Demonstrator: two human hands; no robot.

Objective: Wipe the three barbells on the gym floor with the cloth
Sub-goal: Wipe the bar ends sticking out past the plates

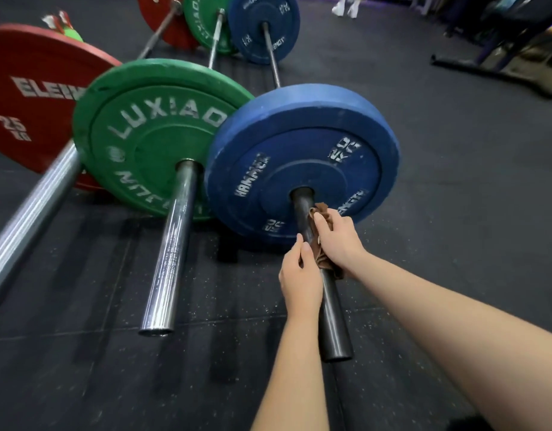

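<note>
Fingers [323, 223] of the right hand [340, 241] press a crumpled brown cloth [320, 244] around the dark steel sleeve of the blue-plated barbell [302, 169], lower centre; the left hand [299, 275] pinches its edge. Wiping appears under way there. Green-plated [156, 135] and red-plated [29, 98] barbells, centre and left, look untouched. Count: three barbells, six plates, one cloth.

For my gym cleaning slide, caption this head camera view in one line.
Both hands work a brown cloth around the dark sleeve of the blue-plate barbell.
</note>
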